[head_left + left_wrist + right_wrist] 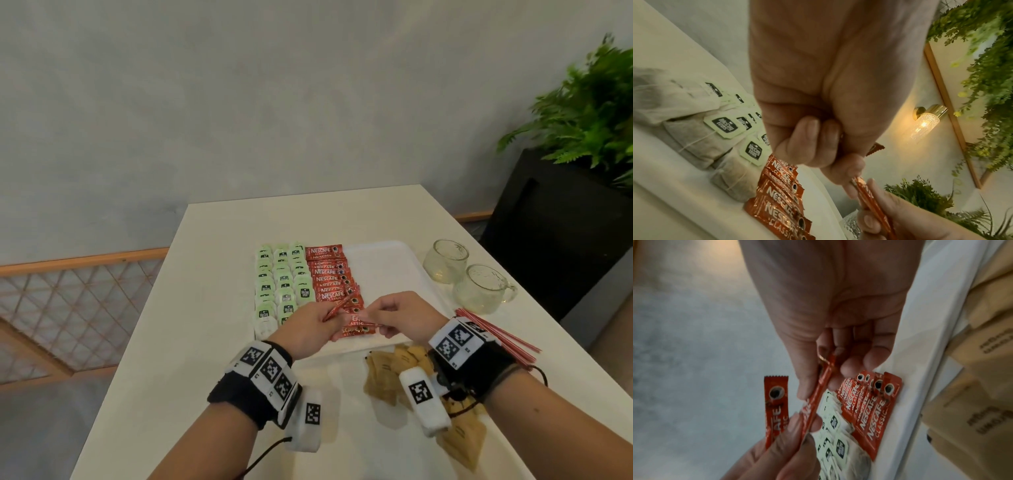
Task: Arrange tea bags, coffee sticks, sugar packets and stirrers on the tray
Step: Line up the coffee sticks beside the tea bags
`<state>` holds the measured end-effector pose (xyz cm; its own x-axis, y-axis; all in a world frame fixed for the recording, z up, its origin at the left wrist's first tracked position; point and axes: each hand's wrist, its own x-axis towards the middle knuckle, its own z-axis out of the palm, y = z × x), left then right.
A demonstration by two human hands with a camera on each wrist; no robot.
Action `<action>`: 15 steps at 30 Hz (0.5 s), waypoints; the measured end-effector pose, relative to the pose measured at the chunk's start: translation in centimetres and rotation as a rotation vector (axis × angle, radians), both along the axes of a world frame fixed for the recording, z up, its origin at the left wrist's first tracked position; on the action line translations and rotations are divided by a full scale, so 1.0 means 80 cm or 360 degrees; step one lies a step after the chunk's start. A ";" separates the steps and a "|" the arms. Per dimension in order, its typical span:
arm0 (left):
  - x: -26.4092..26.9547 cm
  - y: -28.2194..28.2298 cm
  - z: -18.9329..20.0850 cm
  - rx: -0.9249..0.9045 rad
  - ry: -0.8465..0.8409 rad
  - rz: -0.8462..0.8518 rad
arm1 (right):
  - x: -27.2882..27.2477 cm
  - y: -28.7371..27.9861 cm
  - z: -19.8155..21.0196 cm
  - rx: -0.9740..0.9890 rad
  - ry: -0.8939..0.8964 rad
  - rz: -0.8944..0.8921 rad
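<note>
A white tray (383, 274) holds rows of green-tagged tea bags (279, 284) on its left and a column of red coffee sticks (329, 274) beside them. Above the tray's near edge my left hand (329, 318) grips one coffee stick (339, 308) that points up and right. It also pinches one end of a second stick (818, 394). My right hand (375, 318) pinches that second stick's other end between thumb and fingers (851, 371). Brown sugar packets (383, 373) lie on the table below my right wrist. Red-and-white stirrers (496, 334) lie to the right.
Two glass mugs (445, 260) (483, 289) stand right of the tray. The tray's right half is bare. A black planter (555, 240) with a fern (589, 113) stands past the table's right edge. The table's left edge drops off near the tea bags.
</note>
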<state>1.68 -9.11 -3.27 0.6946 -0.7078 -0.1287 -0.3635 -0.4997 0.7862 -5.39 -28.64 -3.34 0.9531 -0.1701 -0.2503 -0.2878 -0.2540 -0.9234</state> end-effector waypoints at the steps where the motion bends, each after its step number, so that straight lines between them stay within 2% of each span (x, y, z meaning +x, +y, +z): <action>1: 0.000 0.001 0.001 -0.0002 0.0006 0.0007 | 0.000 -0.004 -0.001 0.0028 0.0021 -0.0035; 5: 0.001 0.006 -0.003 -0.0018 0.0067 0.0088 | 0.000 -0.011 -0.003 0.0157 0.0040 -0.0094; 7: 0.001 0.006 -0.001 -0.0040 0.0129 0.0204 | 0.001 -0.012 -0.006 0.0099 0.0008 -0.0119; 12: 0.013 0.017 0.016 -0.0099 0.0265 0.0586 | 0.001 -0.017 -0.030 -0.0537 0.0099 -0.0070; 15: 0.021 0.026 0.014 -0.0127 0.0276 0.0644 | 0.004 -0.019 -0.046 -0.0677 0.0202 -0.0038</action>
